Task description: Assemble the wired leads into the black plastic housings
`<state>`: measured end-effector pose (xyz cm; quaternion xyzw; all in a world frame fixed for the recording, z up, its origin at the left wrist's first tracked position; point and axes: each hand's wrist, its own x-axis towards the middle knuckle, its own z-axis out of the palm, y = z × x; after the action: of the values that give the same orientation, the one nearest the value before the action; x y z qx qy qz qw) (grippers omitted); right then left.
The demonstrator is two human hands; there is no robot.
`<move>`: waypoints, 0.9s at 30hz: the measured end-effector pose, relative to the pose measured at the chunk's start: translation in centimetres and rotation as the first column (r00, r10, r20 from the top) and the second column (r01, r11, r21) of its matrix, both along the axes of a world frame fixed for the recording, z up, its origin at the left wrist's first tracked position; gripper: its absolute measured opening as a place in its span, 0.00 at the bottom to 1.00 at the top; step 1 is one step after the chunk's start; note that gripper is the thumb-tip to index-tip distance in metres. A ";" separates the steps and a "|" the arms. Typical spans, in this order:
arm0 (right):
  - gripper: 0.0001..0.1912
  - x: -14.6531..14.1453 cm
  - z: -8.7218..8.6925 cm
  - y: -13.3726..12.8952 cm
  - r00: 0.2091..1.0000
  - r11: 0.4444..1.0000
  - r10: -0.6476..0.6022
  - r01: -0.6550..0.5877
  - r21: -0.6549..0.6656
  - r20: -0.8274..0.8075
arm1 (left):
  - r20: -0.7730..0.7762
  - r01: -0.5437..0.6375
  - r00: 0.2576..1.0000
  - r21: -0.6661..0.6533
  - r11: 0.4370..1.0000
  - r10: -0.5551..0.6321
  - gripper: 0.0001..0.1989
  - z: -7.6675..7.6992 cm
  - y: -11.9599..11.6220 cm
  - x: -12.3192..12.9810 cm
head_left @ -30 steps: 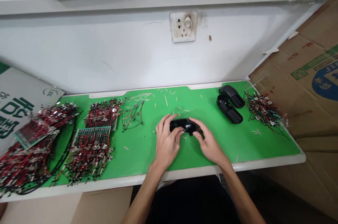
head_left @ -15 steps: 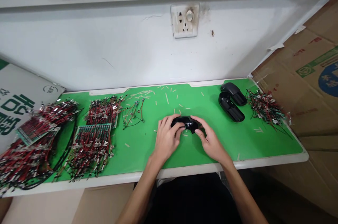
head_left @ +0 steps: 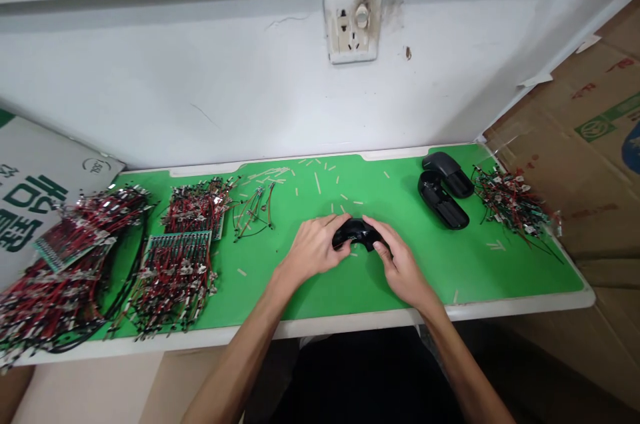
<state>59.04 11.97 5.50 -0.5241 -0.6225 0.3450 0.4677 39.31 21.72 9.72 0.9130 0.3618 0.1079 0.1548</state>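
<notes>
A curved, glossy black plastic shell (head_left: 357,231) is held between both hands just over the green mat (head_left: 310,291). My left hand (head_left: 316,244) grips its left end, thumb along the near side and fingers over the far side. At the other end, my right hand (head_left: 400,264) pinches it between thumb and fingers. Parts of both ends are covered by the fingers. To the right lie two similar black shells: an open one (head_left: 443,203) with its hollow inside facing up, and a smooth dark one (head_left: 450,173) behind it.
Circuit boards with red and black wires (head_left: 175,284) are piled on the left, beside a white carton (head_left: 35,191). Another wire bundle (head_left: 513,204) lies at the right, near a cardboard box (head_left: 590,191). Short pale strips are scattered on the mat. A wall socket (head_left: 353,27) is behind.
My left hand's fingers have shifted on the black shell: its thumb and fingers now close round the left end instead of reaching into the middle. My right hand keeps its hold.
</notes>
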 end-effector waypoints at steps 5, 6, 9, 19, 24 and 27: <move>0.24 -0.2 0.3 -0.1 1.000 1.000 -0.005 0.005 0.003 0.008 | -0.008 -0.038 0.999 0.018 0.999 0.039 0.21 0.1 -0.5 0.1; 0.25 -0.2 0.3 -0.1 1.000 1.000 -0.004 0.004 0.001 0.005 | -0.004 -0.044 0.999 0.020 0.999 0.044 0.22 0.1 -0.5 0.1; 0.25 -0.2 0.3 -0.1 1.000 1.000 0.001 -0.001 -0.007 -0.009 | 0.018 -0.034 0.999 0.020 0.999 0.033 0.21 0.0 -0.2 0.0; 0.24 -0.2 0.1 0.5 1.000 1.000 -0.001 0.001 0.011 -0.013 | 0.058 0.005 0.998 -0.002 1.000 -0.005 0.21 -0.5 0.4 0.0; 0.22 0.9 1.2 -2.3 0.996 0.998 -0.063 0.064 0.011 -0.064 | 0.041 -0.014 0.999 0.030 0.999 0.013 0.20 1.9 -2.3 1.0; 0.24 4.6 2.3 -9.2 0.987 0.979 -0.158 0.158 -0.126 0.009 | 0.103 0.123 0.986 0.048 0.991 -0.127 0.23 4.0 -6.9 3.6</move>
<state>63.60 2.77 7.77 -0.6004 -0.5556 0.3456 0.4598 42.87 14.83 13.70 0.9299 0.2926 0.1539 0.1611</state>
